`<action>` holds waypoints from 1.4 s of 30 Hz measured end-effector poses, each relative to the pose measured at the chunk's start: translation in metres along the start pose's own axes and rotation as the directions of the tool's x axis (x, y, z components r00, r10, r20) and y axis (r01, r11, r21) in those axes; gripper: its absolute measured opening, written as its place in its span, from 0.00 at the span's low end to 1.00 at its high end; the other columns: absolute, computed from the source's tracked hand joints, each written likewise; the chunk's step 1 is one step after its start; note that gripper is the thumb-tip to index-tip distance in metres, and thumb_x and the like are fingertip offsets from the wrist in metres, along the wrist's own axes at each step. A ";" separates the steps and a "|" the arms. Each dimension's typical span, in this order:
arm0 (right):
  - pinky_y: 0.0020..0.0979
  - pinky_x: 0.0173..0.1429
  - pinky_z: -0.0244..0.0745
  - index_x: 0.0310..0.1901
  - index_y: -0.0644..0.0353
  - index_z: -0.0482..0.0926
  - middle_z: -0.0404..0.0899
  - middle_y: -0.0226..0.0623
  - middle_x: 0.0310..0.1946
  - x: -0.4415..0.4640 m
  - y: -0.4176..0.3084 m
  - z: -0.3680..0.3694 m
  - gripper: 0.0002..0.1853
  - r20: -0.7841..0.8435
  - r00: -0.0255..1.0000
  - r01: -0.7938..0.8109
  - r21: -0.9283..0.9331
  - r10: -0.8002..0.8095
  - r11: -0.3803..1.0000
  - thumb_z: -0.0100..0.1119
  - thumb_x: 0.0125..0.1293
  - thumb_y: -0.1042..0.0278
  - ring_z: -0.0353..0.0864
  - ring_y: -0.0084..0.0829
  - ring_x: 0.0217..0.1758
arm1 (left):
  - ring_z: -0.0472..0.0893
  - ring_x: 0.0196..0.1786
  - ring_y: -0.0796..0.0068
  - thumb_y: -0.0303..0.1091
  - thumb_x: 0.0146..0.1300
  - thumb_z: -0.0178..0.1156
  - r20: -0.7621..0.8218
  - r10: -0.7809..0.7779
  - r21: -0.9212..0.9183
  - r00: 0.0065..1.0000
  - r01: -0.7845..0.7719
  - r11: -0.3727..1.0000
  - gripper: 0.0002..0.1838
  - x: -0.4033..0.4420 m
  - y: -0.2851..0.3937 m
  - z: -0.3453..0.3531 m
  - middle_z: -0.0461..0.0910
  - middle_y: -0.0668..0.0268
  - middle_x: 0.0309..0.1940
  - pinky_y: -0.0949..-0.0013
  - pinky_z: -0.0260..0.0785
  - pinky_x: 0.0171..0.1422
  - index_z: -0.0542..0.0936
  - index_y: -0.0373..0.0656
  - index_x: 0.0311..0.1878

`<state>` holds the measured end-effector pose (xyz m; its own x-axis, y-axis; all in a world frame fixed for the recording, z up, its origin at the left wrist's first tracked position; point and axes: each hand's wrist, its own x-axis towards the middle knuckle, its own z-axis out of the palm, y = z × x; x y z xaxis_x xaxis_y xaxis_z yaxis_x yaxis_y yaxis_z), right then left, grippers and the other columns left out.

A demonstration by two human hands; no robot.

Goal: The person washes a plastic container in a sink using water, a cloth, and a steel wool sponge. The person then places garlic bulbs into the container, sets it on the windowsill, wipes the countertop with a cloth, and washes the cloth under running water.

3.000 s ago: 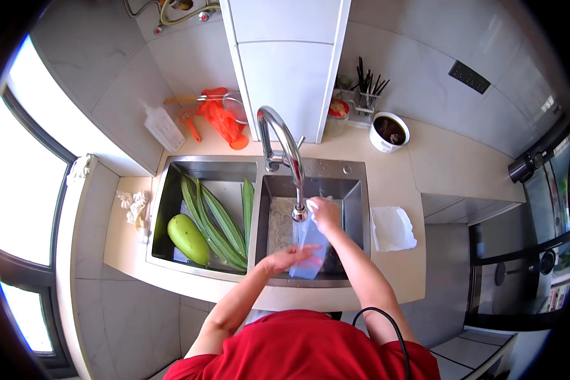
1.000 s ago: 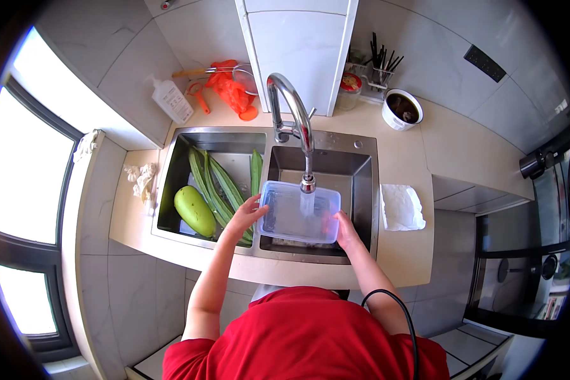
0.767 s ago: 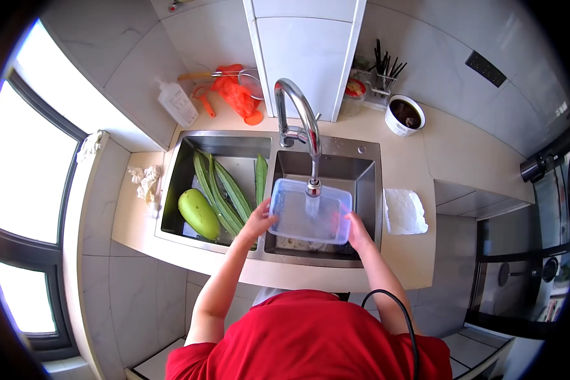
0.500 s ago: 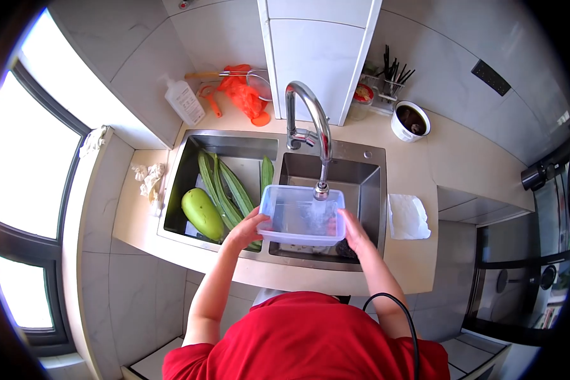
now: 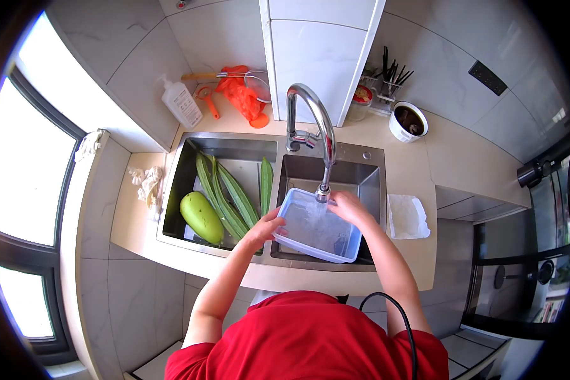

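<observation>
A clear, bluish plastic container (image 5: 316, 248) hangs tilted over the right sink basin, under the running spout of the chrome tap (image 5: 323, 190). Water splashes into it and clouds its inside. My left hand (image 5: 269, 228) grips the container's left side, fingers curled round the wall. At the far right corner, close beside the spout, my right hand (image 5: 348, 207) holds the rim; some of its fingertips are hidden. In the left basin lie a smooth green gourd (image 5: 201, 217) and several long ridged gourds (image 5: 237, 192).
Around the double sink (image 5: 193, 135) stand a white pump bottle (image 5: 182, 104), an orange peeler (image 5: 208, 101), a red plastic bag (image 5: 240, 92) and a strainer (image 5: 257, 85). A white tub (image 5: 408, 121) with dark contents is behind right. A white paper sheet (image 5: 408, 216) lies on the right; garlic (image 5: 149, 182) left.
The container has turned clockwise, its near right corner swinging down toward me. My right hand has moved from its right side up to the far corner by the spout; the left moved slightly right.
</observation>
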<state>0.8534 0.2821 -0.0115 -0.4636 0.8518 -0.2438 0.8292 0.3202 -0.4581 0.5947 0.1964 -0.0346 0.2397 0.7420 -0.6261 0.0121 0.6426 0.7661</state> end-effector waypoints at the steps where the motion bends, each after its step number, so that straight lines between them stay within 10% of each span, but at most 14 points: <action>1: 0.41 0.48 0.75 0.44 0.54 0.78 0.80 0.42 0.39 0.004 -0.006 0.004 0.16 -0.001 1.000 0.000 -0.001 0.000 1.000 0.63 0.52 0.63 0.79 0.44 0.44 | 0.79 0.43 0.74 0.41 0.57 0.53 0.017 -0.010 -0.004 1.000 0.010 1.000 0.33 0.004 -0.003 0.003 0.73 0.66 0.50 0.69 0.68 0.44 0.62 0.49 0.67; 5: 0.39 0.41 0.76 0.34 0.55 0.82 0.82 0.40 0.32 0.031 0.012 0.013 0.06 0.020 0.999 -0.037 -0.078 0.039 0.996 0.61 0.56 0.65 0.82 0.39 0.39 | 0.78 0.42 0.74 0.42 0.56 0.54 0.054 -0.011 -0.056 0.998 0.014 0.998 0.32 0.010 -0.010 0.001 0.74 0.67 0.47 0.71 0.69 0.43 0.63 0.48 0.66; 7: 0.36 0.39 0.76 0.40 0.58 0.81 0.82 0.32 0.31 0.045 0.038 -0.005 0.08 0.271 0.904 0.127 0.566 -0.330 0.814 0.59 0.58 0.69 0.82 0.31 0.37 | 0.79 0.41 0.73 0.42 0.56 0.54 0.043 -0.012 -0.073 0.999 0.015 0.997 0.31 0.002 -0.007 -0.003 0.74 0.66 0.46 0.71 0.70 0.42 0.65 0.46 0.64; 9: 0.31 0.41 0.75 0.46 0.62 0.79 0.81 0.28 0.33 0.054 0.040 -0.039 0.12 0.344 0.929 -0.193 0.761 -0.133 0.620 0.55 0.62 0.70 0.78 0.22 0.38 | 0.80 0.40 0.72 0.41 0.56 0.54 0.050 -0.051 -0.084 0.997 0.055 0.995 0.30 -0.001 -0.011 -0.010 0.74 0.65 0.47 0.72 0.70 0.42 0.65 0.45 0.63; 11: 0.24 0.41 0.73 0.39 0.59 0.77 0.79 0.29 0.31 0.099 0.065 -0.031 0.06 0.010 0.998 -0.047 0.760 0.060 0.648 0.52 0.63 0.71 0.76 0.21 0.33 | 0.80 0.40 0.71 0.41 0.55 0.53 0.051 -0.059 -0.084 0.997 0.063 0.994 0.30 -0.002 -0.012 -0.014 0.74 0.64 0.48 0.71 0.70 0.42 0.65 0.45 0.63; 15: 0.32 0.47 0.71 0.44 0.63 0.73 0.78 0.39 0.37 0.189 0.066 -0.017 0.10 -0.140 0.984 0.006 0.649 0.112 0.761 0.49 0.61 0.73 0.76 0.31 0.40 | 0.80 0.43 0.69 0.41 0.55 0.53 0.042 -0.095 -0.072 0.995 0.098 0.993 0.30 -0.008 -0.011 -0.009 0.74 0.62 0.48 0.68 0.70 0.45 0.66 0.44 0.62; 20: 0.35 0.55 0.68 0.59 0.64 0.67 0.74 0.42 0.50 0.161 0.023 -0.056 0.24 -0.035 0.998 0.058 0.758 -0.048 0.649 0.51 0.59 0.71 0.73 0.36 0.52 | 0.77 0.49 0.64 0.41 0.55 0.50 0.151 -0.201 -0.250 0.968 0.234 0.940 0.26 0.001 -0.016 -0.007 0.74 0.59 0.50 0.63 0.70 0.50 0.70 0.40 0.56; 29: 0.30 0.50 0.73 0.59 0.57 0.69 0.78 0.34 0.46 0.060 0.050 -0.069 0.21 0.526 0.850 -0.356 0.613 -0.027 0.705 0.51 0.66 0.62 0.78 0.25 0.47 | 0.75 0.51 0.49 0.49 0.65 0.39 0.553 -0.155 -0.489 0.819 0.469 0.735 0.30 0.016 -0.038 0.021 0.69 0.46 0.56 0.49 0.70 0.53 0.64 0.37 0.63; 31: 0.29 0.52 0.72 0.61 0.57 0.69 0.78 0.36 0.46 0.045 0.061 -0.072 0.23 0.483 0.867 -0.279 0.676 -0.125 0.682 0.52 0.67 0.58 0.78 0.25 0.48 | 0.75 0.48 0.47 0.50 0.67 0.37 0.751 -0.074 -0.559 0.656 0.691 0.458 0.32 0.020 -0.042 0.035 0.65 0.37 0.58 0.50 0.71 0.52 0.59 0.36 0.66; 37: 0.32 0.56 0.72 0.57 0.63 0.71 0.79 0.43 0.46 0.000 0.059 -0.091 0.27 0.417 0.891 -0.405 0.909 -0.178 0.102 0.44 0.69 0.47 0.79 0.31 0.48 | 0.75 0.45 0.45 0.53 0.68 0.35 0.816 0.034 -0.551 0.577 0.758 0.349 0.35 0.021 -0.040 0.082 0.59 0.31 0.59 0.51 0.74 0.48 0.54 0.36 0.68; 42: 0.34 0.52 0.74 0.55 0.64 0.72 0.79 0.43 0.44 -0.019 0.067 -0.098 0.30 0.186 0.962 -0.202 0.977 -0.200 -0.063 0.44 0.68 0.43 0.81 0.33 0.44 | 0.74 0.43 0.49 0.55 0.67 0.36 0.791 0.072 -0.592 0.607 0.732 0.338 0.35 0.021 -0.028 0.105 0.60 0.31 0.58 0.51 0.75 0.48 0.54 0.36 0.68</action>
<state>0.9484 0.3281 0.0466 -0.6696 0.6785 -0.3022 -0.2638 -0.5976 -0.7571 0.7008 0.1740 -0.0537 0.9146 0.3453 -0.2104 -0.3953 0.8731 -0.2854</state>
